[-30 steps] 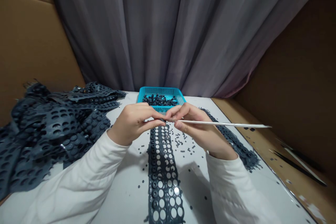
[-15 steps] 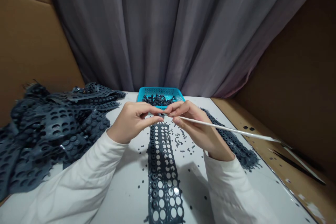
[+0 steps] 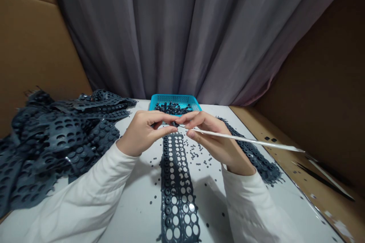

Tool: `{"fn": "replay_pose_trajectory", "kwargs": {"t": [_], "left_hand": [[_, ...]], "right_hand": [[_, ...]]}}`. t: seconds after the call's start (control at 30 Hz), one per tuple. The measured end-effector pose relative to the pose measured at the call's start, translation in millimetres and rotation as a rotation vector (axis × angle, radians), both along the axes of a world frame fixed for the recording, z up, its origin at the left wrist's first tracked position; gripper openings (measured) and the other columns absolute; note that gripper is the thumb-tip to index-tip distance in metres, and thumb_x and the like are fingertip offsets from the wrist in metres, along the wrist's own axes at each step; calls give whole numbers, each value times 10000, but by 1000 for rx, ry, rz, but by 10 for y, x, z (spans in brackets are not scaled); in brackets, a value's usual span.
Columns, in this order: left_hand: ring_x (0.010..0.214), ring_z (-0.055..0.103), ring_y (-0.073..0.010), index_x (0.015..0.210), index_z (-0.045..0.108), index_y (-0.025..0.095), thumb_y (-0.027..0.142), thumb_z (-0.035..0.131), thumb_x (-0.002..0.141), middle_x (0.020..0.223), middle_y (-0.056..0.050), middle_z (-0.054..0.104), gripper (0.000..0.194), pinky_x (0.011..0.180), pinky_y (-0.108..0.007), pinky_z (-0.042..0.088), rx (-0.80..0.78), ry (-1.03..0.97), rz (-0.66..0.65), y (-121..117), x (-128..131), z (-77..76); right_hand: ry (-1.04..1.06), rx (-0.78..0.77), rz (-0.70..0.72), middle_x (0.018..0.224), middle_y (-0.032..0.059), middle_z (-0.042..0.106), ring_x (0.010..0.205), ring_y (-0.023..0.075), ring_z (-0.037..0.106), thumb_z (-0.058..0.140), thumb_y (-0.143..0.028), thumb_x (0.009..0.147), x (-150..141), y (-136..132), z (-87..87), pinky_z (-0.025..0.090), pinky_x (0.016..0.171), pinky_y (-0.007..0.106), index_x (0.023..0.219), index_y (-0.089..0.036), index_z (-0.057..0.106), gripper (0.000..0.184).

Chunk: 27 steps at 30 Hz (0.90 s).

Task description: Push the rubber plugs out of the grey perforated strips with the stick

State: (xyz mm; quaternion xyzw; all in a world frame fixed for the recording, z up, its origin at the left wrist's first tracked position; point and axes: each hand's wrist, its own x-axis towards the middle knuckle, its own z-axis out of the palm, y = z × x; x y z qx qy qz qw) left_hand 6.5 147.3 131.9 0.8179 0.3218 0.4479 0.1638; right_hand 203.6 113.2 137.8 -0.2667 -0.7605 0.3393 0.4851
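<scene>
My left hand [image 3: 144,131] pinches a small black rubber piece [image 3: 174,123] between thumb and fingertips, above the far end of a perforated black rubber sheet [image 3: 179,174]. My right hand [image 3: 212,136] is closed on a long, thin white tool [image 3: 251,140], whose fine dark tip points left at the rubber piece. Whether the tip touches it I cannot tell. The fingertips of both hands meet, partly hiding the piece. Ring-shaped parts sit in the sheet's left column; many of its other holes show the white table through them.
Behind the hands stands a blue basket [image 3: 196,101] of small black parts. A heap of rubber sheets [image 3: 65,133] lies left, another sheet [image 3: 258,155] right. Small black discs are scattered over the white table [image 3: 137,205]. Black tweezers [image 3: 325,180] lie at the right edge.
My right fingers have shifted slightly, and the white tool's tip has dropped a little. More of the black piece in my left fingertips now shows. The left hand has stayed in place.
</scene>
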Motion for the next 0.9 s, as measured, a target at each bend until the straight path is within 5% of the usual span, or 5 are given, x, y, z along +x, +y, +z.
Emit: {"fn": "replay_pose_trajectory", "kwargs": {"t": [0.9], "left_hand": [[499, 394, -72, 986, 691, 180, 253, 660, 746, 703, -20, 667, 253, 484, -201, 356, -23, -58, 16, -8, 19, -23]], "right_hand": [[66, -71, -22, 1020, 54, 633, 1034, 179, 568, 590, -275, 834, -45, 23, -49, 464, 879, 390, 832, -202, 579, 73]]}}
